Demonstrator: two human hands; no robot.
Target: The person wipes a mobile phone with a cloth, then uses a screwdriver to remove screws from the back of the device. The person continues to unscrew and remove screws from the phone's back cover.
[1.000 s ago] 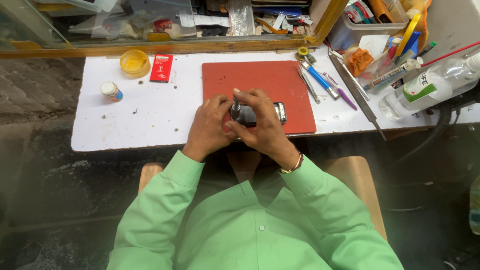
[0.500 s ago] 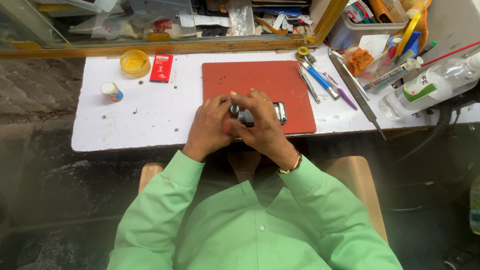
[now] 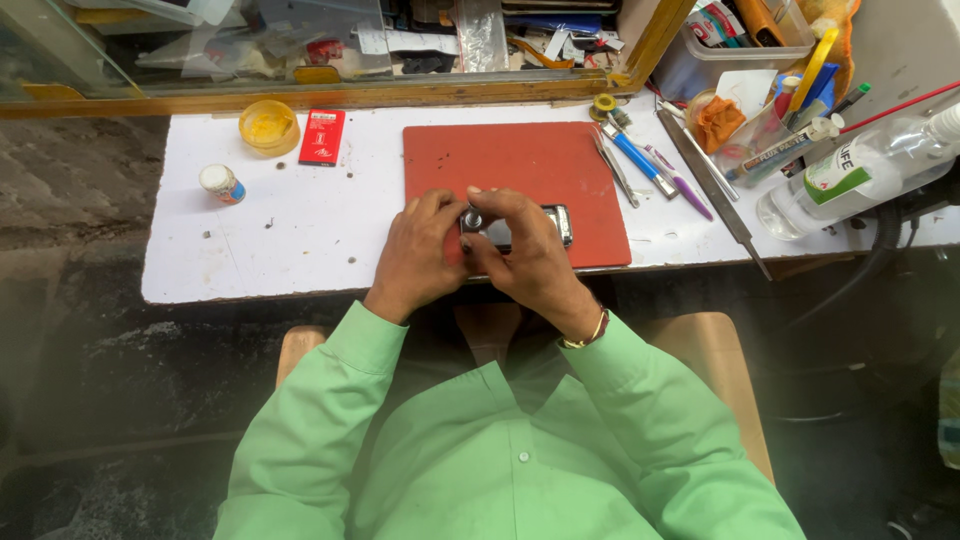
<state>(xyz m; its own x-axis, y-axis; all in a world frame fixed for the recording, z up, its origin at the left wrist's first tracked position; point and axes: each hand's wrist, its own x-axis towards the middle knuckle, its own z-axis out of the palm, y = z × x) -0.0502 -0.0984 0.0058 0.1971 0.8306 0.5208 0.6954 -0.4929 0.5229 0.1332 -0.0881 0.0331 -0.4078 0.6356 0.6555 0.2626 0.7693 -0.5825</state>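
Observation:
A small dark phone-like device (image 3: 553,224) with a silver frame lies on the red mat (image 3: 520,160) at the near edge of the white table (image 3: 300,240). My left hand (image 3: 420,255) grips its left end. My right hand (image 3: 525,255) covers its middle, with thumb and fingers pinched at a small round silver part (image 3: 471,218) near the device's left end. Most of the device is hidden under both hands; only its right end shows.
A yellow round tub (image 3: 268,126), a red flat packet (image 3: 322,137) and a small white jar (image 3: 220,183) lie at the left. Tweezers, pens and a metal file (image 3: 712,185) lie right of the mat. A clear bottle (image 3: 860,170) lies at the far right. A cluttered shelf runs behind.
Both hands have stayed on the device; the fingers have shifted slightly around its left end. Nothing else on the table has moved.

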